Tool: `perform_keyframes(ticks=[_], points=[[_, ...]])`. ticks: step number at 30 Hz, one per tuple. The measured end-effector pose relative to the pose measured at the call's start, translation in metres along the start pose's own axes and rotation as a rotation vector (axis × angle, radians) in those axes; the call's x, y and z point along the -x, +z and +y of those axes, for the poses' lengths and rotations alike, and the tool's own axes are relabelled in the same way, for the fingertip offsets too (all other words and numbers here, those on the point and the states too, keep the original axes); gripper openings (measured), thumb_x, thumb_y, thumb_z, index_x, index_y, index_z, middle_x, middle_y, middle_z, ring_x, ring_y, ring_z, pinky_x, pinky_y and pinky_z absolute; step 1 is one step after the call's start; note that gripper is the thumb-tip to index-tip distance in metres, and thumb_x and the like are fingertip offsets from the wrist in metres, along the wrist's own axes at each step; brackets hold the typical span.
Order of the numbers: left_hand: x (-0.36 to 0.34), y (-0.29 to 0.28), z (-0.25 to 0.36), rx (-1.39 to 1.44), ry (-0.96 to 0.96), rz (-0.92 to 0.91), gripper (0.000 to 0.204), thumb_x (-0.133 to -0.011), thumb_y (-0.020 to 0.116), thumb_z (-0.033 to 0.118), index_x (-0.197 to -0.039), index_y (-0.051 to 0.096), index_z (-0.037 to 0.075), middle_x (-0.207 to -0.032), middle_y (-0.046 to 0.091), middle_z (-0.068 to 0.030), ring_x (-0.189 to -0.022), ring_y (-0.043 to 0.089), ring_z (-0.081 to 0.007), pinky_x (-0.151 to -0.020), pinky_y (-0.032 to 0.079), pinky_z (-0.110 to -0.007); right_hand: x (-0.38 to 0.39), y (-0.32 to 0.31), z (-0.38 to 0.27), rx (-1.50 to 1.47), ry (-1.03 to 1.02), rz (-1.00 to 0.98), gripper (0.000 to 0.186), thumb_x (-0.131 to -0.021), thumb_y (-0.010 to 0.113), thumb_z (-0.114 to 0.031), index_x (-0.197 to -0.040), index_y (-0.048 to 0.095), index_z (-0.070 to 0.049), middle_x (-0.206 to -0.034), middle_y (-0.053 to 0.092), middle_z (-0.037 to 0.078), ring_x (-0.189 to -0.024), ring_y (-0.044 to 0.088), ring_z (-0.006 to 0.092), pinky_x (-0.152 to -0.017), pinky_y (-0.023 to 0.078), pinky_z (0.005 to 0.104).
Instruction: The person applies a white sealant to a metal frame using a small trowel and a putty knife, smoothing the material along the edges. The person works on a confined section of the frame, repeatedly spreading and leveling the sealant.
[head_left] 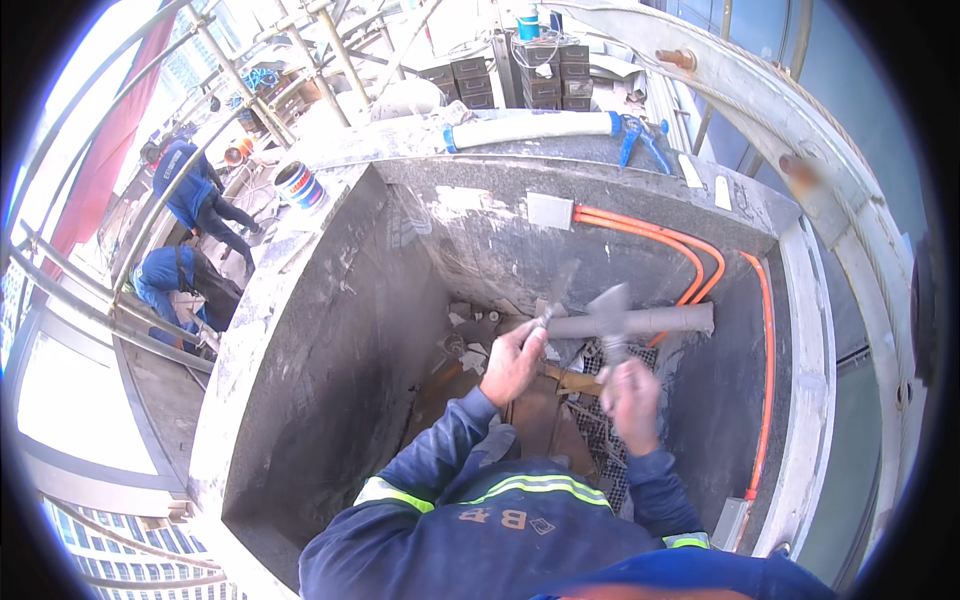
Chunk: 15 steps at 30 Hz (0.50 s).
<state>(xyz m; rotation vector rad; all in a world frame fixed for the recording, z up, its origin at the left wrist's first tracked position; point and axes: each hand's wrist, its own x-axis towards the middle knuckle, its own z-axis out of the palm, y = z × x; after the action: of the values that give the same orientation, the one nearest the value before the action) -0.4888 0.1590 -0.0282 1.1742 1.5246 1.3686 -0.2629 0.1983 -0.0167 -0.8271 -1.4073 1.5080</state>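
My left hand (515, 363) is closed around the handle of a narrow-bladed scraper (563, 285), its blade pointing up and smeared by motion. Just to its right, my right hand (632, 402) grips a putty knife (609, 308) by the handle, with the broad flat blade upward. The two blades are close together but look apart. Both are held in front of the dark, white-smeared far wall (480, 215) of the pit I am in. Whether any filler sits on the blades I cannot tell.
A grey pipe (640, 322) crosses below the far wall, above rubble. Orange conduits (768, 370) run along the walls. A caulking gun (540, 130) and a can (300, 186) sit on the ledge. Two workers (190, 200) are at left beyond scaffold poles (232, 75).
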Motion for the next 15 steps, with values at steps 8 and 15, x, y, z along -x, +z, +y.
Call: perform_keyframes(ticks=[8,15], points=[[-0.003,-0.008,-0.007,0.344,-0.042,-0.323,0.035,-0.112,0.046,0.031,-0.114,0.065,0.002,-0.075,0.05,0.0047,-0.064,0.043,-0.0047,-0.057,0.038,-0.023,-0.011,0.04,0.003,-0.591,0.504,-0.141,0.052,-0.109,0.042,-0.054,-0.096,0.059,-0.007,-0.053,0.045,-0.002,-0.039,0.039,0.0091,-0.038,0.031,0.025],[-0.034,-0.116,-0.01,0.304,0.045,-0.29,0.035,-0.109,0.054,0.03,-0.107,0.063,-0.003,-0.074,0.052,0.0048,-0.07,0.047,-0.0064,-0.064,0.044,-0.027,-0.122,0.122,0.001,-0.677,0.448,0.182,0.049,-0.11,0.041,-0.054,-0.096,0.057,-0.009,-0.051,0.041,-0.004,-0.038,0.036,0.0077,-0.038,0.027,0.0254]])
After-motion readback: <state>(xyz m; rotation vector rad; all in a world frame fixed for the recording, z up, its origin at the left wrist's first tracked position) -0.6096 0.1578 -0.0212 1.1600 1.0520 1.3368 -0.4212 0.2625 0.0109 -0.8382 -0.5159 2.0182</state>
